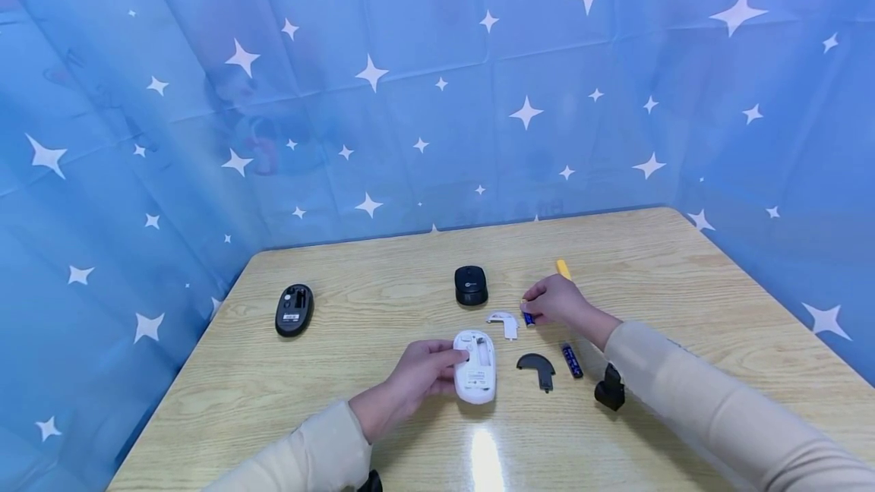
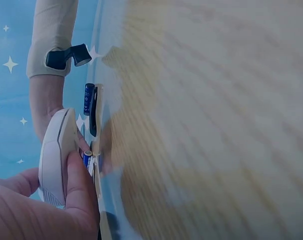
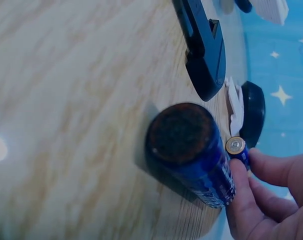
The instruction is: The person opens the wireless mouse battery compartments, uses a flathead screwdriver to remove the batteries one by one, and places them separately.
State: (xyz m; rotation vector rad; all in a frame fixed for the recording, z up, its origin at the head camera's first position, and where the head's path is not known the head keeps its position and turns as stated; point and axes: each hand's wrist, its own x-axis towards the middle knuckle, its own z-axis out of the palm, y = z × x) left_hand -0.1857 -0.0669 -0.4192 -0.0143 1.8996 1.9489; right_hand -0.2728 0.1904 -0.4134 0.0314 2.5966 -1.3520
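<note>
My left hand (image 1: 424,372) grips a white computer mouse (image 1: 475,384) by its left side, thumb on top. The mouse is underside up, its battery slot uncovered. In the left wrist view the white mouse (image 2: 52,159) appears edge-on, between thumb and fingers. To the right, my right hand (image 1: 562,299) pinches a blue battery (image 1: 529,320) low over the table; its metal end shows in the right wrist view. A second blue battery (image 1: 572,361) lies nearer me, looming large in the right wrist view. Beside the batteries lie a white cover (image 1: 509,323) and a black cover (image 1: 537,362).
A black mouse (image 1: 471,285) sits upright behind the white cover. Far left, another black mouse (image 1: 295,310) lies underside up with its slot uncovered. A yellow object (image 1: 563,269) lies behind my right hand. A star-patterned blue curtain (image 1: 424,82) hangs beyond the wooden table (image 1: 225,401).
</note>
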